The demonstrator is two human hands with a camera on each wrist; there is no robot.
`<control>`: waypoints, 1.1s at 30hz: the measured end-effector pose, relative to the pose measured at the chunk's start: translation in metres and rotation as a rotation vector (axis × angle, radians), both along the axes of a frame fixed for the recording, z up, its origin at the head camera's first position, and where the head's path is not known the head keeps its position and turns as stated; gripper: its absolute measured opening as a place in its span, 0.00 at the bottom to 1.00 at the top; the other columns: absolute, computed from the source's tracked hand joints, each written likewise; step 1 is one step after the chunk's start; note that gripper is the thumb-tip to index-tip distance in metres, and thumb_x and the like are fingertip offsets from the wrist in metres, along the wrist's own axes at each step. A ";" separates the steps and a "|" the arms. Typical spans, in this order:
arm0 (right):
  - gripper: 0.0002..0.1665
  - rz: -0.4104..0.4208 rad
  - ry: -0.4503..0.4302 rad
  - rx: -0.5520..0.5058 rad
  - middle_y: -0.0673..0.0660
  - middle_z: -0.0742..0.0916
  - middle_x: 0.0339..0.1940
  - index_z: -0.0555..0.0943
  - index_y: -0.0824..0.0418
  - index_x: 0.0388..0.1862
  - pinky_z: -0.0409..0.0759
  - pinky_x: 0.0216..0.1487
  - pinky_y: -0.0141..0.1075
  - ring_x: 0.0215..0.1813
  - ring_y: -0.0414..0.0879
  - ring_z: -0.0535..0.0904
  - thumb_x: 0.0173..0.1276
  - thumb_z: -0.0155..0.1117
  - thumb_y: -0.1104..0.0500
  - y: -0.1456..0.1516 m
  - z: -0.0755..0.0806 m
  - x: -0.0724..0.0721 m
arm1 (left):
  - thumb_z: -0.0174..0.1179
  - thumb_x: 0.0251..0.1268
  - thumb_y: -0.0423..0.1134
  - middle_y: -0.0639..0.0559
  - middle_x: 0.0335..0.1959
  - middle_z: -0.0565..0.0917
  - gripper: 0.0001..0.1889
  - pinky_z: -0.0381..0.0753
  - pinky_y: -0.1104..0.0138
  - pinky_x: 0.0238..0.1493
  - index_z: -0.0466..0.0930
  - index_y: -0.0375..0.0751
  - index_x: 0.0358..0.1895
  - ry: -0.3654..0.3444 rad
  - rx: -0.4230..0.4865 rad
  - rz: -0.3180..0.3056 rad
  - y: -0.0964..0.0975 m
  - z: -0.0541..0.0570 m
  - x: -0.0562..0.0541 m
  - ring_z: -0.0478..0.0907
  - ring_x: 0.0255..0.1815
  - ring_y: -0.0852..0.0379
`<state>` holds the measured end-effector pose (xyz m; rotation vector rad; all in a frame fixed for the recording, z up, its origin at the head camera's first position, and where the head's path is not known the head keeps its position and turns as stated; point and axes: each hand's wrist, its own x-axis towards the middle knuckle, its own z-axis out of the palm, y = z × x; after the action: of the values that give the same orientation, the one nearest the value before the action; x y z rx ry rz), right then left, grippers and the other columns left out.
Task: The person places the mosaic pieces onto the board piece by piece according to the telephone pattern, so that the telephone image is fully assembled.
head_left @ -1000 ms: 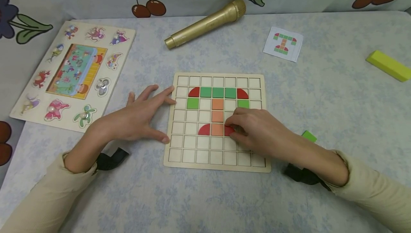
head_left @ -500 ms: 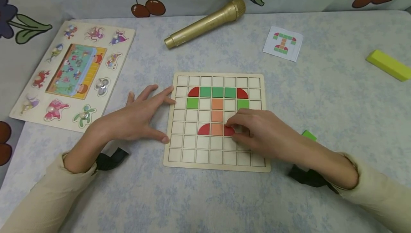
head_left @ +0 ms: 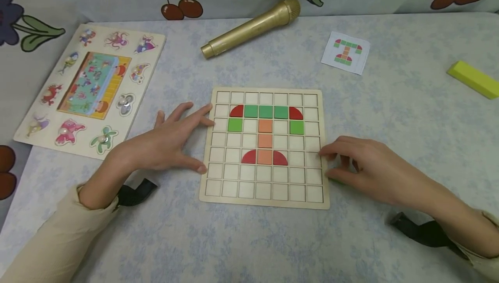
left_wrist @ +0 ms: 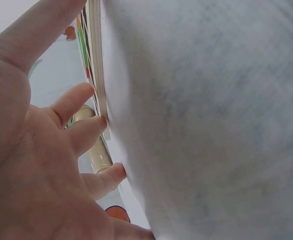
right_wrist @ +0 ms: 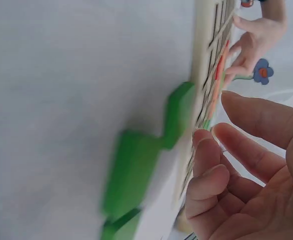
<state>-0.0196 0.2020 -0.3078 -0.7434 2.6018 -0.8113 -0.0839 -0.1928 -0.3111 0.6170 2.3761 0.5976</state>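
My left hand (head_left: pixel 165 144) rests spread at the left edge of a wooden grid board (head_left: pixel 265 205), thumb and fingertips against its rim. My right hand (head_left: pixel 368 170) hovers by the board's right edge, fingers loosely bent and nothing between thumb and forefinger in the right wrist view. Below it lie several green blocks (right_wrist: pixel 131 170), mostly covered by the hand in the head view. Set in the grid are dark green squares (head_left: pixel 266 112), light green squares (head_left: pixel 296 127), a column of orange squares (head_left: pixel 265 140) and red quarter-round pieces (head_left: pixel 280 157).
A gold microphone (head_left: pixel 251 29) lies behind the board. To its right is a pattern card (head_left: pixel 345 53) showing a similar coloured figure. A yellow-green block (head_left: pixel 473 79) sits far right. A wooden knob puzzle (head_left: pixel 146 96) with sea animals lies at the left.
My right hand has let go of the lower right red quarter-round piece, which stays in its cell, and has moved right to the green blocks. The left hand has stayed in place.
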 end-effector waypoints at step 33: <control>0.21 0.007 0.119 0.066 0.37 0.79 0.40 0.86 0.54 0.44 0.76 0.31 0.30 0.34 0.31 0.72 0.50 0.80 0.65 0.027 -0.015 0.023 | 0.79 0.43 0.54 0.61 0.71 0.68 0.66 0.27 0.28 0.63 0.39 0.49 0.81 0.021 -0.014 -0.009 0.001 0.000 0.000 0.31 0.79 0.46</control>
<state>0.0038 0.2290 -0.3227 -0.8045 2.7151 -0.6955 -0.0841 -0.1915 -0.3115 0.6302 2.3937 0.5730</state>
